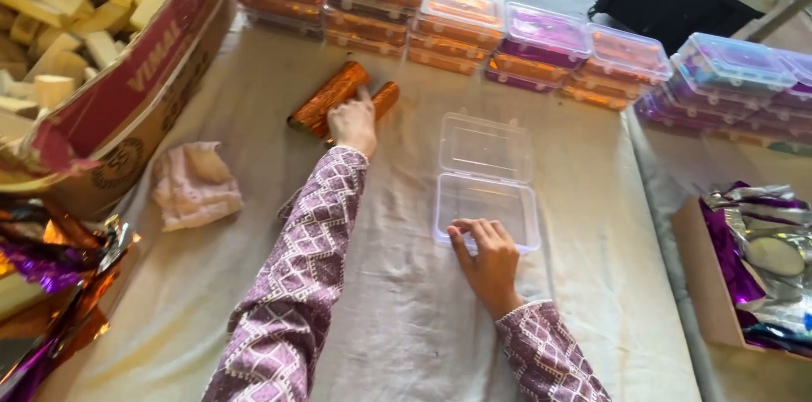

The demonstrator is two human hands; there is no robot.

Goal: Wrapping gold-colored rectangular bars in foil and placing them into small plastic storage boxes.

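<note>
Left hand (353, 121) fingers grip 2 orange foil rolls (331, 96) (right hand (488, 260) fingers spread on clear box (487, 191))

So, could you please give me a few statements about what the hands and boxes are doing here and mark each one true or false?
1. The left hand rests on the orange foil-wrapped rolls. True.
2. The clear plastic box in front of the person is shut. False: its lid lies open, hinged back.
3. The right hand touches the near edge of the clear plastic box. True.
4. The clear plastic box is full of wrapped pieces. False: it looks empty.
5. Filled, closed boxes are stacked in a row along the far side of the cloth-covered table. True.
</note>
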